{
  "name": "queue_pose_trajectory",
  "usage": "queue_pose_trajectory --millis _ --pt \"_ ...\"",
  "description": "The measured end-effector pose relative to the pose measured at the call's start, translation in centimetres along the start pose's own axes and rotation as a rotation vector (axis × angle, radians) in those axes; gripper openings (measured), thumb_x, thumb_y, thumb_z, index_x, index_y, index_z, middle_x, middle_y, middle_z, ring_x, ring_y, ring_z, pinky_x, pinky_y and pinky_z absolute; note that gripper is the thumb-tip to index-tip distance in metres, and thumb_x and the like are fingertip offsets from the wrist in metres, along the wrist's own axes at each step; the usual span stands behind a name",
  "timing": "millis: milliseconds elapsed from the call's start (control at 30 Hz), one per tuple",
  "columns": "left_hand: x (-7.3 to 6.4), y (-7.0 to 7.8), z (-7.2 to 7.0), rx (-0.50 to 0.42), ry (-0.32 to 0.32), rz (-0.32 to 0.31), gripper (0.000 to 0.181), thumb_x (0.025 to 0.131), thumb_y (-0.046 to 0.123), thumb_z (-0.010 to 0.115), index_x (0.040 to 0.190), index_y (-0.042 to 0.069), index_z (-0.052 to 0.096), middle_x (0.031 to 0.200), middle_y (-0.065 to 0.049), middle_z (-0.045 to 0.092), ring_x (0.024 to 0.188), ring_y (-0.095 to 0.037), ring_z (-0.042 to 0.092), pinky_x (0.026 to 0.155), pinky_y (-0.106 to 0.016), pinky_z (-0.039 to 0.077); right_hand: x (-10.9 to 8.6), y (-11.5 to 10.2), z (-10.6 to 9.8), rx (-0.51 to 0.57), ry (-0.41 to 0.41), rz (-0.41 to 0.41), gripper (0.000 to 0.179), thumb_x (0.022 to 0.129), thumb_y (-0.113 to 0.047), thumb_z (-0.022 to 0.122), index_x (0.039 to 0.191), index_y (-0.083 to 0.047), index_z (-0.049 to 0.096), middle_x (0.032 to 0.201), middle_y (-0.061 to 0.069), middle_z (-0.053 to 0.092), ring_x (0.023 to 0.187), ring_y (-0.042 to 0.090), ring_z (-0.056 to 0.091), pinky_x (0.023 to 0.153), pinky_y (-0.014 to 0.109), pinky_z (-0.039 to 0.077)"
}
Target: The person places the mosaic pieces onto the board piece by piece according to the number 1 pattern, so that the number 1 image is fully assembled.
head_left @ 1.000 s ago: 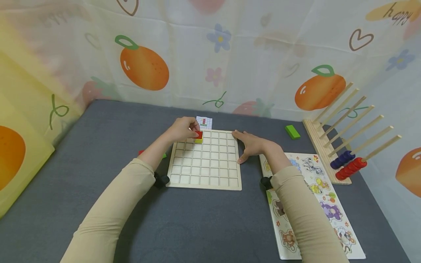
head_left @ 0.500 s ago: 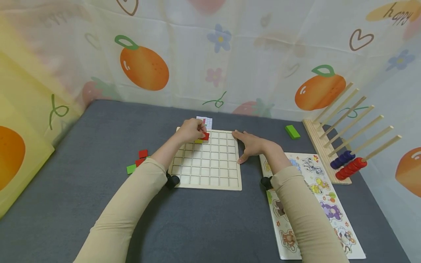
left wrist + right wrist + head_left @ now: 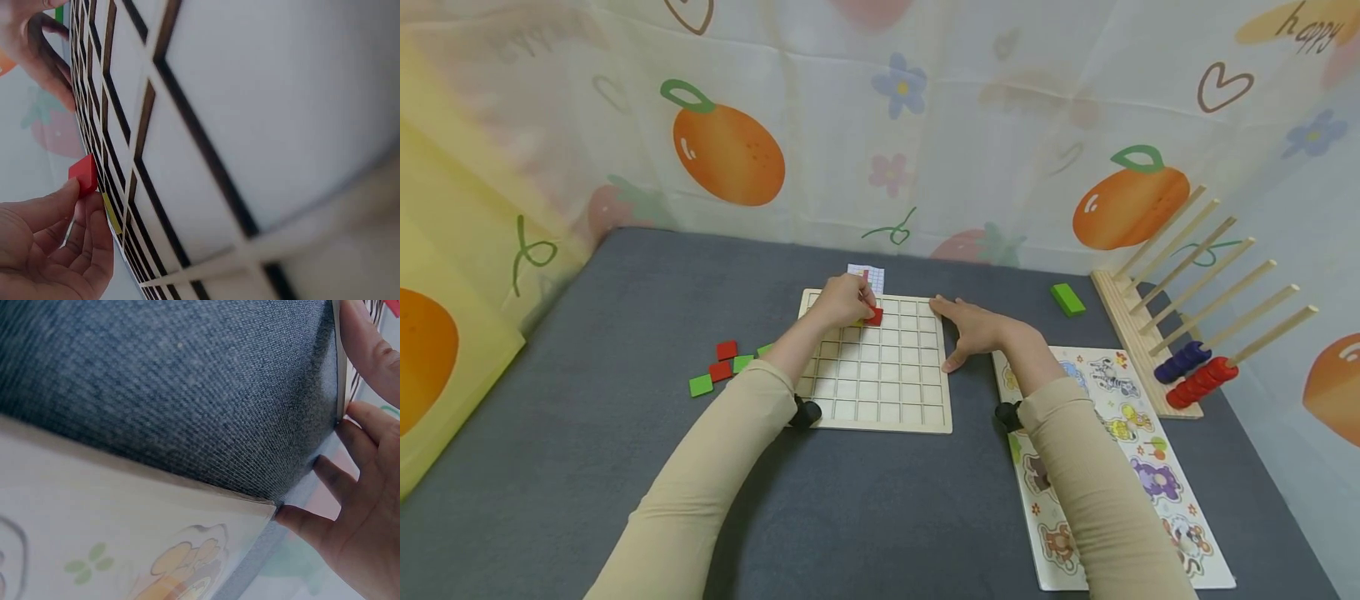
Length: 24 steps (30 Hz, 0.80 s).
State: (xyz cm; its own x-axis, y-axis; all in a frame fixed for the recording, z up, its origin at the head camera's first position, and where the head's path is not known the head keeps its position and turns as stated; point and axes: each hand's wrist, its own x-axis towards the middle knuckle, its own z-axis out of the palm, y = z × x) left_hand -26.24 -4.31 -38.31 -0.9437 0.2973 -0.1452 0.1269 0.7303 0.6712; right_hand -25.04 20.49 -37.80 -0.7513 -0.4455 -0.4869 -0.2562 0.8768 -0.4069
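Observation:
Between thumb and fingertips, my left hand pinches a red square tile at the far rows of a pale wooden grid board. The left wrist view shows that red tile tilted, with its lower edge right at the grid. A yellow tile lies in the board beside it, mostly hidden by the fingers in the head view. My right hand rests at the board's right edge, fingers spread and thumb apart. Behind the board lies a small pattern card, partly covered by the left hand.
Loose red tiles and green tiles lie left of the board. At the right are a green block, a peg rack with blue and red beads, and an animal puzzle board under the right forearm.
My left hand has moved right and slightly nearer with the red tile, from over the yellow tile to its right. The loose tiles at left have come into view. The right hand stays put.

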Motion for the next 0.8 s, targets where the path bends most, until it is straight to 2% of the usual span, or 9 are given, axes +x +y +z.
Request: queue_pose_trajectory --millis 200,333,367,467,600,800 --pt "0.21 -0.27 0.25 -0.001 -0.003 -0.027 0.011 0.089 0.006 0.068 0.099 0.001 0.069 0.111 -0.016 0.070 0.104 -0.030 0.060 0.094 -0.040 0.048 -0.02 0.00 0.03 -0.001 0.000 0.001 0.113 0.078 -0.026 0.084 0.160 -0.014 0.007 0.169 0.011 0.000 0.155 0.039 -0.004 0.123 0.060 0.009" --pt "0.45 -0.44 0.27 0.011 -0.012 -0.030 0.007 0.088 0.006 0.069 0.095 0.003 0.070 0.106 -0.014 0.071 0.107 -0.031 0.061 0.098 -0.042 0.048 -0.10 -0.04 -0.02 0.004 0.000 0.001 0.113 0.078 -0.026 0.084 0.160 -0.014 0.007 0.169 0.011 0.000 0.155 0.039 -0.005 0.123 0.060 0.009" --pt "0.63 -0.67 0.40 0.018 0.002 -0.013 0.004 0.087 0.006 0.070 0.091 0.005 0.070 0.101 -0.012 0.072 0.102 -0.030 0.061 0.093 -0.040 0.049 -0.09 -0.04 -0.02 0.006 0.000 0.000 0.113 0.078 -0.025 0.084 0.160 -0.014 0.007 0.169 0.011 0.000 0.155 0.039 -0.005 0.124 0.060 0.009" --pt "0.73 -0.78 0.45 0.021 0.003 -0.010 0.003 0.086 0.006 0.071 0.088 0.006 0.069 0.097 -0.011 0.071 0.099 -0.029 0.061 0.090 -0.040 0.049 -0.06 -0.02 -0.02 0.007 -0.001 -0.003 0.112 0.078 -0.025 0.084 0.160 -0.013 0.007 0.169 0.011 0.000 0.155 0.039 -0.005 0.124 0.060 0.008" --pt "0.37 -0.53 0.35 0.021 -0.008 -0.025 0.005 0.088 0.005 0.069 0.093 0.004 0.068 0.105 -0.015 0.071 0.107 -0.032 0.061 0.096 -0.042 0.048 -0.09 0.00 -0.01 0.004 -0.002 -0.003 0.112 0.078 -0.026 0.084 0.160 -0.014 0.007 0.169 0.011 0.000 0.155 0.039 -0.005 0.124 0.060 0.008" --pt "0.15 -0.42 0.52 0.041 0.010 -0.012 0.005 0.089 0.005 0.069 0.093 0.004 0.067 0.105 -0.016 0.071 0.100 -0.029 0.061 0.090 -0.040 0.048 -0.13 0.02 -0.04 0.002 0.001 -0.008 0.112 0.078 -0.025 0.084 0.160 -0.013 0.008 0.169 0.011 0.001 0.155 0.039 -0.004 0.123 0.061 0.009"
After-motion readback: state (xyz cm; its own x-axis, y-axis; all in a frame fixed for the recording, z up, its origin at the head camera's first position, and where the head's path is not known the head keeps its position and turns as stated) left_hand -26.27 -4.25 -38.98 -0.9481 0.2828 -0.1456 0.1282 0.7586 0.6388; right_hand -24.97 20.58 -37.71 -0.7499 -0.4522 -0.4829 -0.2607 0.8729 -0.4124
